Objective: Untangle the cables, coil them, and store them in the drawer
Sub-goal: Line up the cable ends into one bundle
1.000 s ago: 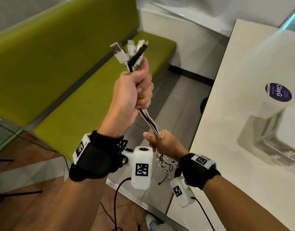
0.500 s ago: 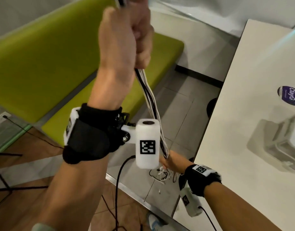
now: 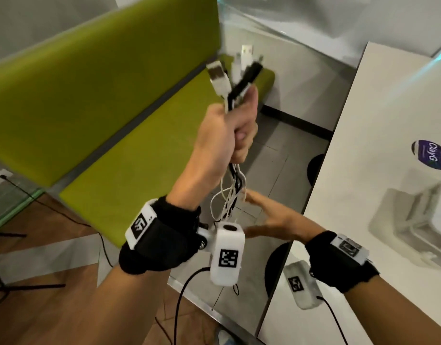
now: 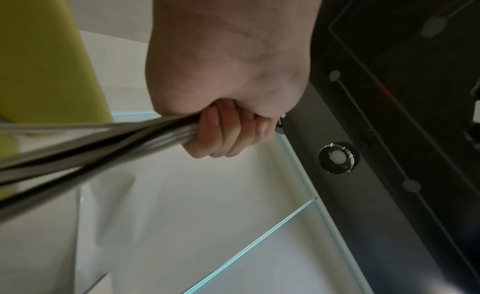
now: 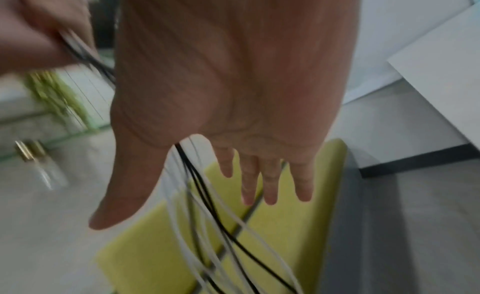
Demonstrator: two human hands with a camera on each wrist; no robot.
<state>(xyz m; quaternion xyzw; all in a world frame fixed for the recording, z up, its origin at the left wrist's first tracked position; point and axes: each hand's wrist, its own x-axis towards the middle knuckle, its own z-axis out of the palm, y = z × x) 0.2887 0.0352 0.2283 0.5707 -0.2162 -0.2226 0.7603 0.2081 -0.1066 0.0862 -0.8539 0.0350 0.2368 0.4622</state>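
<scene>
My left hand (image 3: pixel 240 139) is raised in front of me and grips a bundle of white and black cables (image 3: pixel 230 195) in its fist. Several USB plugs (image 3: pixel 235 73) stick up above the thumb. The rest of the bundle hangs loose below the fist. In the left wrist view the left hand (image 4: pixel 228 138) has its fingers curled round the blurred cables (image 4: pixel 103 148). My right hand (image 3: pixel 260 215) is flat with straight fingers beside the hanging strands and holds nothing. The right wrist view shows the right hand (image 5: pixel 179 208) spread, the cables (image 5: pixel 207 206) dangling just past its palm.
A white table (image 3: pixel 364 150) lies to the right with a small pale drawer unit (image 3: pixel 418 220) and a purple round sticker (image 3: pixel 431 155) on it. A green bench (image 3: pixel 102 125) runs along the left. Grey floor tiles lie between them.
The right hand has let go of the cables and opened flat. The left hand, lifted high half a second ago, has come back down, and the strands now hang slack.
</scene>
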